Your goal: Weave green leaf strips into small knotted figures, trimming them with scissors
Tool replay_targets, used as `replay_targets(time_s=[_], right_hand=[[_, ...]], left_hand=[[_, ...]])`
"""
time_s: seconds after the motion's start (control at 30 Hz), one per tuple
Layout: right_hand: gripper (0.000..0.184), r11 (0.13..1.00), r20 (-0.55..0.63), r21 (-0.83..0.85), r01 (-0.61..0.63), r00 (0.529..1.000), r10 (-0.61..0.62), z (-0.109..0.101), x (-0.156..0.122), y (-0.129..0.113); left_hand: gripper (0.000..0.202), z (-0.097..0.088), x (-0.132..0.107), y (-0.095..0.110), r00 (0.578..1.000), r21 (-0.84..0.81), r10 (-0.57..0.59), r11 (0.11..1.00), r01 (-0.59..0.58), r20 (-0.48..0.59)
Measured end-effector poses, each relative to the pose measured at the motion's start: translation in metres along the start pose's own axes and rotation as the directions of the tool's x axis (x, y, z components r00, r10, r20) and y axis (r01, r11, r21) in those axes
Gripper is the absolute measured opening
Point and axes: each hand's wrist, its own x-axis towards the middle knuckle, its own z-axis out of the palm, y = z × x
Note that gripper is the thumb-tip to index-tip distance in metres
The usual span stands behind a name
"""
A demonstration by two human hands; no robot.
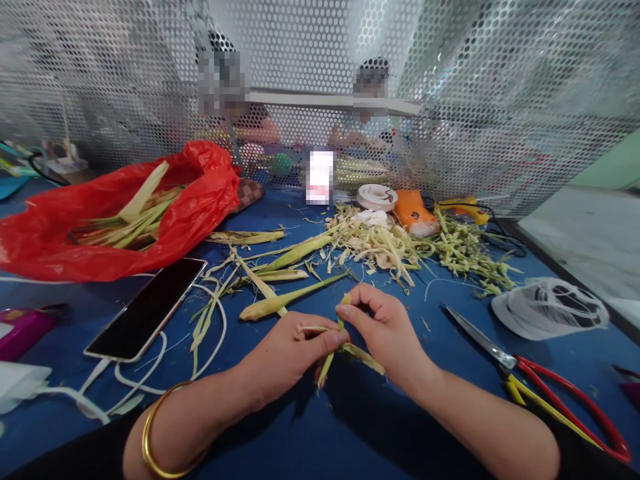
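Note:
My left hand (290, 348) and my right hand (383, 327) meet over the blue table (320, 427), both pinched on a thin yellow-green leaf strip (341, 347). The strip bends between the fingertips, and its ends hang down below the hands. A gold bangle (150, 433) circles my left wrist. More long leaf strips (280, 273) lie just beyond the hands.
A phone (147, 307) on a white cable lies at the left, beside a red plastic bag (100, 207) of leaves. Red-handled scissors (540, 370) lie at the right, near white bags (550, 307). Leaf scraps (415, 243), a tape roll (377, 197) and a mesh screen (500, 100) stand behind; two people sit beyond it.

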Motion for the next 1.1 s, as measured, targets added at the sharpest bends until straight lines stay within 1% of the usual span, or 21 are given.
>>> replay_targets(time_s=[0.07,0.13,0.17,0.2,0.23,0.27,0.3,0.33,0.37,0.4,0.43,0.47,0.5,0.53,0.6,0.67,0.7,0.77,0.83,0.97,1.1], right_hand=[[0.022,1.000,0.014,-0.023,0.022,1.000,-0.021,0.000,0.002,0.002],[0.019,0.998,0.028,-0.042,0.042,0.999,-0.041,-0.005,0.005,0.001],[0.015,0.995,0.008,-0.064,0.079,0.997,-0.079,-0.009,0.005,-0.001],[0.011,0.984,-0.037,-0.104,0.142,0.989,-0.146,-0.013,0.005,-0.004],[0.010,0.961,-0.095,-0.162,0.224,0.966,-0.241,-0.018,0.004,-0.007],[0.009,0.916,-0.142,-0.243,0.319,0.923,-0.359,-0.021,0.002,-0.011],[0.008,0.859,-0.158,-0.320,0.401,0.871,-0.465,-0.024,-0.001,-0.014],[0.010,0.806,-0.126,-0.373,0.460,0.835,-0.535,-0.024,-0.005,-0.017],[0.013,0.778,-0.069,-0.388,0.493,0.827,-0.558,-0.023,-0.009,-0.018],[0.016,0.793,0.007,-0.366,0.487,0.853,-0.521,-0.020,-0.012,-0.018],[0.016,0.836,0.085,-0.323,0.444,0.893,-0.442,-0.015,-0.015,-0.017],[0.016,0.892,0.140,-0.264,0.368,0.929,-0.342,-0.009,-0.017,-0.015],[0.017,0.940,0.173,-0.206,0.270,0.956,-0.237,-0.004,-0.019,-0.012],[0.018,0.973,0.187,-0.149,0.177,0.971,-0.148,0.002,-0.019,-0.009],[0.025,1.000,0.191,-0.015,0.009,0.982,-0.006,0.010,-0.017,-0.004],[0.029,0.985,0.194,0.130,-0.114,0.977,0.088,0.013,-0.015,-0.002],[0.028,0.969,0.198,0.194,-0.154,0.973,0.115,0.014,-0.014,-0.002],[0.026,0.946,0.198,0.271,-0.178,0.972,0.126,0.014,-0.014,-0.002],[0.025,0.944,0.195,0.291,-0.154,0.976,0.100,0.013,-0.015,-0.002],[0.027,0.952,0.197,0.292,-0.088,0.980,0.030,0.012,-0.017,-0.002],[0.025,0.968,0.212,0.247,-0.036,0.977,-0.018,0.009,-0.017,-0.003]], left_hand=[[0.034,0.001,0.000,0.000,1.000,-0.015,0.005,1.000,-0.005,0.010],[0.032,0.001,0.001,0.000,1.000,-0.076,-0.010,0.997,0.009,-0.015],[0.031,0.001,0.001,-0.001,0.999,-0.120,-0.019,0.993,0.013,-0.045],[0.032,0.001,0.002,-0.001,0.996,-0.165,-0.023,0.986,0.009,-0.084],[0.034,0.000,0.003,-0.001,0.991,-0.208,-0.025,0.978,-0.003,-0.130],[0.035,-0.001,0.004,-0.001,0.983,-0.245,-0.024,0.969,-0.022,-0.183],[0.035,-0.002,0.004,-0.001,0.971,-0.279,-0.021,0.959,-0.048,-0.240],[0.035,-0.003,0.005,-0.001,0.956,-0.310,-0.015,0.948,-0.080,-0.294],[0.034,-0.005,0.006,0.000,0.942,-0.337,-0.011,0.935,-0.109,-0.336],[0.034,-0.006,0.006,0.000,0.932,-0.363,-0.007,0.922,-0.135,-0.363],[0.034,-0.006,0.007,0.000,0.927,-0.388,-0.001,0.909,-0.156,-0.375],[0.035,-0.006,0.007,-0.001,0.927,-0.409,0.007,0.896,-0.172,-0.374],[0.036,-0.006,0.007,-0.001,0.930,-0.426,0.015,0.886,-0.182,-0.366],[0.038,-0.005,0.008,-0.001,0.934,-0.438,0.020,0.879,-0.186,-0.356],[0.042,-0.003,0.007,-0.003,0.942,-0.455,0.025,0.871,-0.185,-0.336],[0.045,-0.002,0.007,-0.004,0.945,-0.454,0.032,0.871,-0.185,-0.324],[0.044,-0.001,0.007,-0.004,0.944,-0.450,0.034,0.873,-0.188,-0.327],[0.040,-0.001,0.007,-0.004,0.939,-0.432,0.037,0.881,-0.192,-0.341],[0.036,-0.001,0.007,-0.003,0.932,-0.414,0.028,0.891,-0.188,-0.362],[0.034,-0.003,0.008,-0.001,0.930,-0.415,0.009,0.893,-0.173,-0.367],[0.036,-0.003,0.007,-0.001,0.926,-0.452,-0.003,0.873,-0.181,-0.377]])
